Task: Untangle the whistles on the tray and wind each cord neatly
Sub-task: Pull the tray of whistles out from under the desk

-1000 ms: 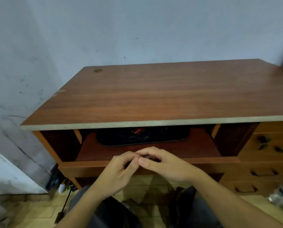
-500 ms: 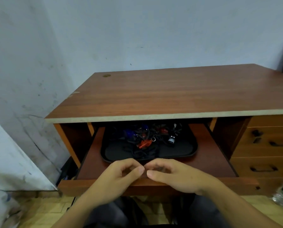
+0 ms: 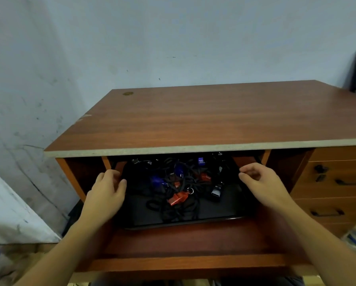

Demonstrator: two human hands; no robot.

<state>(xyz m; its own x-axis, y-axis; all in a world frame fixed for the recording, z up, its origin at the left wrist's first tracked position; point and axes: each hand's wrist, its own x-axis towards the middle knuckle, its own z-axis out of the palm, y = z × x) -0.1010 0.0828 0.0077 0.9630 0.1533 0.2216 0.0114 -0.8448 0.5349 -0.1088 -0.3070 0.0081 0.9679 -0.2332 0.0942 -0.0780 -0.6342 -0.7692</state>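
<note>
Now fingers point(image 3: 111, 174) of left hand point(image 3: 107, 195) curled at left rim of black tray point(image 3: 214, 220), fingers point(image 3: 247, 176) of right hand point(image 3: 264, 182) curled at right rim; actual grip not discernible. Centre frame: whistles point(image 3: 178, 198) tangled in black cords point(image 3: 173, 211) on tray, on pull-out shelf point(image 3: 183, 240) beneath worktop point(image 3: 204, 116).

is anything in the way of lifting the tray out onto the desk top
Yes: the desk top overhangs the back of the tray. The left hand and right hand at its sides must slide it forward first.
</note>
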